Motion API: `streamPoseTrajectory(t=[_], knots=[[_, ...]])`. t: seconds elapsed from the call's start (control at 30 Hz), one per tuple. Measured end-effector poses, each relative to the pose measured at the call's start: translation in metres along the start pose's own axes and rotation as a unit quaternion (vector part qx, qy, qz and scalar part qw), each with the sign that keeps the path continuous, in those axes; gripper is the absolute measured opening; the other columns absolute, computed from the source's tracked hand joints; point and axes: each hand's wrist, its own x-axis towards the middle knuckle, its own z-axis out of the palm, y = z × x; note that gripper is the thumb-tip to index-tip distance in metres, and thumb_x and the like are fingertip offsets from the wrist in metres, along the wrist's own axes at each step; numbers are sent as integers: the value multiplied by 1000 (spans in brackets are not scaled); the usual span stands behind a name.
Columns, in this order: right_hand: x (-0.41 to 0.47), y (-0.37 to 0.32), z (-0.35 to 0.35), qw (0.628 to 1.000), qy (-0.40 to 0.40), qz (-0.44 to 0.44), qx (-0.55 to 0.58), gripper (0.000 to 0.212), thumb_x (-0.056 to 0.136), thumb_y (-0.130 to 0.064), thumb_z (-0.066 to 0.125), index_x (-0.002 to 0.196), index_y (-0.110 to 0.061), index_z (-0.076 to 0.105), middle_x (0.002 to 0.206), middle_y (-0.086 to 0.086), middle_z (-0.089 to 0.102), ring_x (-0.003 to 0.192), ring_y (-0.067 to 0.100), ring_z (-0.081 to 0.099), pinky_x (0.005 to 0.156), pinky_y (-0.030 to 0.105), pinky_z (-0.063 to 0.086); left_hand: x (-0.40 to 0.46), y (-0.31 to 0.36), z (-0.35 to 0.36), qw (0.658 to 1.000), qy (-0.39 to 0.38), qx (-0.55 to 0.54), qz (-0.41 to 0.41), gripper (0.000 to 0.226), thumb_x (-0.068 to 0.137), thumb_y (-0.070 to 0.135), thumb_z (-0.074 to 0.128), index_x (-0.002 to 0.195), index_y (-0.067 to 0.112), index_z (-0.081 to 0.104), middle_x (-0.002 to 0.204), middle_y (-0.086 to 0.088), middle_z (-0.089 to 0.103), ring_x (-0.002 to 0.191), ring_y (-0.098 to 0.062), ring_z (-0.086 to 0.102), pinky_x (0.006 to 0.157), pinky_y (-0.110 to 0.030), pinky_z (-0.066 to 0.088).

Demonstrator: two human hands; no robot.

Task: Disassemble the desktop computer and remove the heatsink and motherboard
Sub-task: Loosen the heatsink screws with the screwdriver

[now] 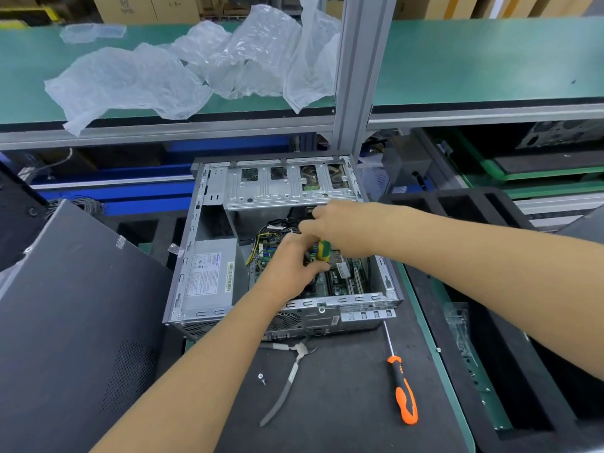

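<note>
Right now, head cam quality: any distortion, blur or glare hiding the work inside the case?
Head view: wide-angle bending, shelf rail bows. Even lighting, soft shadows, no harsh glare. Both hands slightly soft; they cover the tool's green-yellow handle tip and much of the motherboard.

Case (pixel 209 197): on the counter (pixel 343 403), around my grip.
Motherboard (pixel 346 282): in the case, under my grip.
Power supply (pixel 209 273): in the case, left of my grip.
Drive cage (pixel 287 184): behind my grip.
Pliers (pixel 287 384), screw (pixel 261 378), screwdriver (pixel 403 390): on the counter, before my grip.
</note>
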Motion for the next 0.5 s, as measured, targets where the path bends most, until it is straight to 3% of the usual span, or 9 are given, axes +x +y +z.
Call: streamPoseTrajectory(t=[0.1,0.17,0.23,0.27,0.33,0.43,0.5], knots=[[-2,9,1,996,-1,18,83,32,87,-13,59,115,-22,46,95,1,46,87,24,56,61,35,46,0,0,0,1000,-1,5,-12,20,86,22,72,104,24,63,87,11,53,87,-15,50,73,-24,34],[-5,13,1,985,1,65,158,35,88,-37,64,116,-23,47,92,0,48,81,23,56,60,36,47,1,-1,-1,1000,6,9,-26,16,85,24,73,89,27,57,83,5,54,79,-15,49,62,-21,32],[-5,14,0,983,-1,110,150,51,85,-65,53,104,-17,49,80,-2,45,69,19,53,51,31,40,0,0,0,999,13,24,-30,27,85,26,73,79,31,47,79,3,51,74,-16,46,57,-19,29],[-5,14,0,983,-9,124,132,56,85,-69,47,98,-15,50,79,0,47,67,18,54,51,31,40,0,0,0,999,16,31,-33,31,84,28,73,77,33,44,78,3,50,73,-15,45,57,-18,28],[-1,9,0,982,-29,131,134,51,90,-62,47,104,-14,52,81,2,50,67,19,54,52,31,42,0,1,0,998,30,37,-36,36,81,32,76,72,33,42,75,5,49,70,-9,44,56,-18,27],[2,3,-6,983,-57,105,139,38,94,-37,55,125,-18,44,77,-3,40,63,16,49,46,28,32,0,0,0,998,47,32,-34,31,75,35,81,77,18,54,74,4,54,74,-14,47,58,-23,33],[2,3,-6,983,-55,91,148,30,93,-23,55,121,-22,41,79,-2,42,63,18,53,45,29,34,0,0,-1,999,36,0,-34,30,75,35,80,88,20,58,83,4,55,80,-10,47,61,-20,34]])
